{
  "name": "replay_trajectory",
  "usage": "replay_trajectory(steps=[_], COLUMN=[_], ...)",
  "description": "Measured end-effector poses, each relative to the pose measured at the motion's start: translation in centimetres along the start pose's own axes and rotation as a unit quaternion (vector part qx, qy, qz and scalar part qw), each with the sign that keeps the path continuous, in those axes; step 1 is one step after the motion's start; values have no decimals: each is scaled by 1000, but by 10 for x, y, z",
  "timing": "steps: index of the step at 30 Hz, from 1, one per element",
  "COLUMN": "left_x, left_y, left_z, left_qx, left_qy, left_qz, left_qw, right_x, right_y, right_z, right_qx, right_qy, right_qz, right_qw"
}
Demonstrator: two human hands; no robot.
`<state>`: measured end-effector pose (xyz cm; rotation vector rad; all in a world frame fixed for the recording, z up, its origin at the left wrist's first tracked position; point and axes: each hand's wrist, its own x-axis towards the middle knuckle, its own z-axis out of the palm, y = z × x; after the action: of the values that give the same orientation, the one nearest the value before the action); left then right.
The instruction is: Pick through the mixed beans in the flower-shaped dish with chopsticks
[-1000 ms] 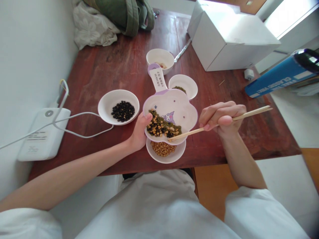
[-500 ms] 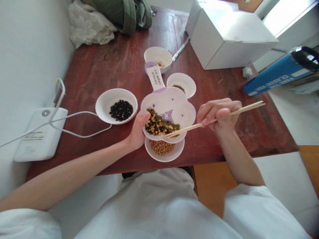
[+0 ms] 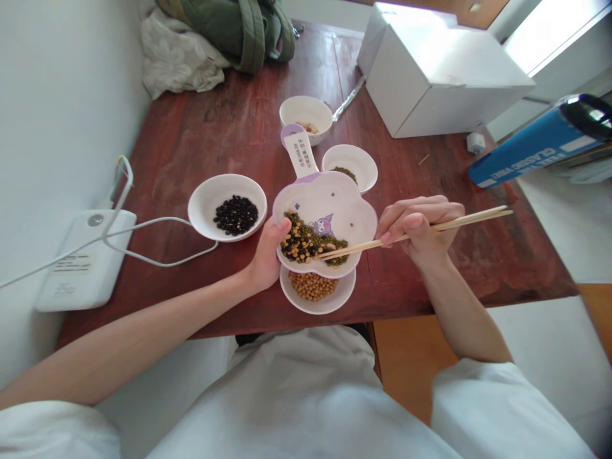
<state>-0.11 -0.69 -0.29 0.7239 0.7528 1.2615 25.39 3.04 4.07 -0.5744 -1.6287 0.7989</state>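
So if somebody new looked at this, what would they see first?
Probably the flower-shaped dish in the middle, with a cartoon character printed inside and mixed beans along its near side. The left hand holds its edge, while the right hand points chopsticks at the beans. Next, maybe the blue cylinder by the picture's right edge.

To your left, a white power bank point(image 3: 83, 271) trails a pale cable point(image 3: 131, 177). On the counter's point(image 3: 519, 271) far left you see floral fabric point(image 3: 179, 54) beside a green bag point(image 3: 215, 29); far right, a white box point(image 3: 406, 80), small adapter point(image 3: 475, 143) and blue container point(image 3: 530, 145).
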Motion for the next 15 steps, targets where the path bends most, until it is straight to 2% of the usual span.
replay_trajectory(steps=[3,9,15], left_x=[0,0,2], left_y=[0,-3,-3], left_z=[0,-2,-3], left_qx=[-5,5,11], left_qy=[4,9,16], left_qz=[-2,11,16], left_qw=[1000,1000,1000], right_x=[-1,-1,2], right_y=[1,5,6], right_z=[-1,-3,-1], right_qx=[-11,2,13], right_qy=[7,-20,-14], right_qz=[10,-32,-35], right_qw=[1000,999,999])
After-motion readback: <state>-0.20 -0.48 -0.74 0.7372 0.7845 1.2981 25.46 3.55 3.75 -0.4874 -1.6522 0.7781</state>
